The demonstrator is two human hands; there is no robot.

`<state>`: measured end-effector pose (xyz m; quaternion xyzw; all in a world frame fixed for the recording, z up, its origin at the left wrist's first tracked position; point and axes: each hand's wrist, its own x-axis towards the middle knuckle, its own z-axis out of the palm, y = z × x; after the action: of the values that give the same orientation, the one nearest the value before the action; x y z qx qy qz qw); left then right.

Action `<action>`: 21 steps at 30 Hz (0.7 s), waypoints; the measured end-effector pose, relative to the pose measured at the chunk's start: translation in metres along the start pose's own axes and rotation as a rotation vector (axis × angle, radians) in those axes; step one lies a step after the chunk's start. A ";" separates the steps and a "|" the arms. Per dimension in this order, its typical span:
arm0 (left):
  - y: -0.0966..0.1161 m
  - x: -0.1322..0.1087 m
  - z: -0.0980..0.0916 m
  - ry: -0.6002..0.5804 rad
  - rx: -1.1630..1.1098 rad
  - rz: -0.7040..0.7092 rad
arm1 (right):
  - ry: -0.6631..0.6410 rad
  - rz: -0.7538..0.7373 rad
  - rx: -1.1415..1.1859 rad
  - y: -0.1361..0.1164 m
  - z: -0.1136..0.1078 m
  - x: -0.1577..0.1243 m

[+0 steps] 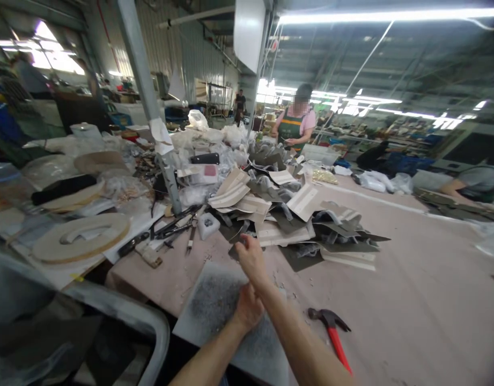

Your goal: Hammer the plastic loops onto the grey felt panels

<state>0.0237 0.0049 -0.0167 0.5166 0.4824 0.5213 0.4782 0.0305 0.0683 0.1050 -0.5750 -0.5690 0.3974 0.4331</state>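
My right hand (251, 258) reaches forward at the near edge of a heap of grey and cream flat pieces (285, 233). Its fingertips look apart, beside a dark grey piece; whether they touch it I cannot tell. My left hand (249, 306) is lower, over a grey-white slab (214, 300) at the table's front edge, with its fingers curled in. My right wrist partly covers that hand, so anything in it is hidden. A claw hammer (336, 336) with a red handle lies on the table to the right of my right forearm.
Left of the heap lie dark hand tools (176, 225) and a small white block (208, 226). Tape rolls (81, 236) sit on the left table by a metal post (144, 80). A person in a green apron (293, 128) stands beyond the heap; another person's arm shows far right.
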 end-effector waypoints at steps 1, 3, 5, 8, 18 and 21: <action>0.000 0.000 0.002 0.004 -0.003 -0.006 | -0.004 0.035 -0.028 0.013 -0.006 0.020; 0.001 0.000 0.004 0.002 -0.021 -0.026 | -0.038 0.101 -0.054 0.035 -0.011 0.053; 0.003 -0.001 0.006 -0.015 -0.046 -0.041 | -0.082 0.148 -0.052 0.049 -0.009 0.073; 0.006 -0.001 0.004 -0.030 -0.065 -0.045 | -0.081 0.187 -0.016 0.053 -0.004 0.089; 0.013 -0.003 -0.002 -0.025 -0.136 -0.081 | 0.197 0.207 0.214 0.024 -0.130 0.035; 0.012 -0.004 -0.011 0.131 -0.215 -0.130 | 0.248 0.209 0.295 0.038 -0.134 -0.048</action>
<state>0.0130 -0.0004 -0.0051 0.3948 0.4863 0.5704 0.5313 0.1678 0.0153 0.1086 -0.6059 -0.3845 0.4454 0.5354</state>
